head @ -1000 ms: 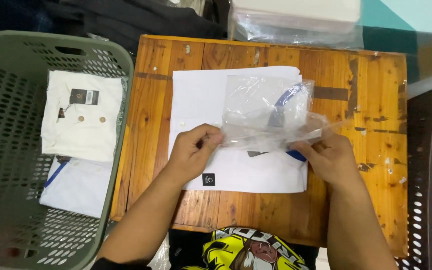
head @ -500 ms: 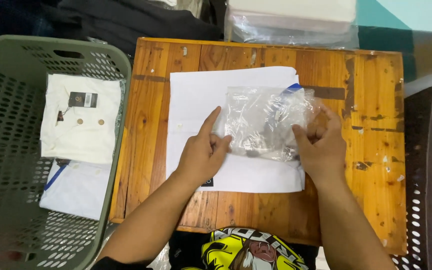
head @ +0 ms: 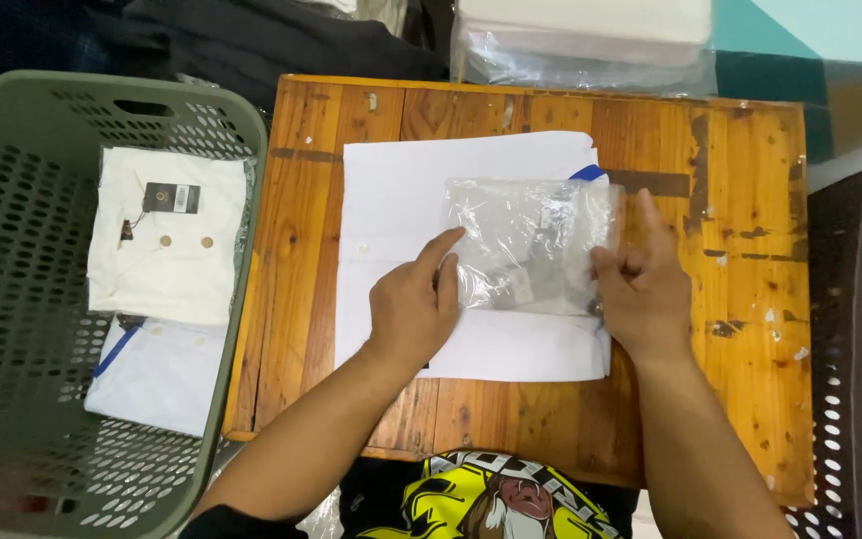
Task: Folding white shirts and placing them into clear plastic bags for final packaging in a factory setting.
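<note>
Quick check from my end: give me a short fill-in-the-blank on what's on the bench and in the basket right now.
1. Both hands, left hand and right hand, press a clear ____ bag flat.
2. The bag lies on a folded white garment on a ____ table.
3. The green basket on the person's ____ side holds a folded cream shirt with a dark tag.

Missing words: plastic; wooden; left

Garment packing room: basket (head: 12,299) of folded shirts (head: 167,235)
</note>
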